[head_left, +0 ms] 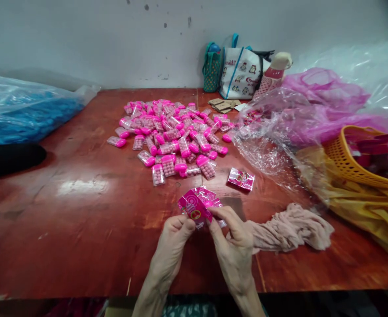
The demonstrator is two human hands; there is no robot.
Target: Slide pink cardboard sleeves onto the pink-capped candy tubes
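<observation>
Near the front of the table, a pink printed label sleeve [194, 206] is held up between my two hands. My left hand [176, 237] pinches its lower left edge between thumb and fingers. On the right edge, my right hand [232, 237] is closed with thumb and forefinger. More pink printed sleeves [205, 193] lie just behind and under the held one, partly covered. A small stack of similar sleeves [241, 179] rests to the right. Beyond my hands spreads a heap of small clear boxes with pink caps [172, 127], filled with pink balls.
A crumpled beige cloth [289, 229] lies right of my right hand. Farther right are clear plastic wrap [273, 136] and a yellow basket [342, 149] holding dark red packets. A plastic bag of blue items [25, 112] sits at left. Bags [242, 72] stand against the wall.
</observation>
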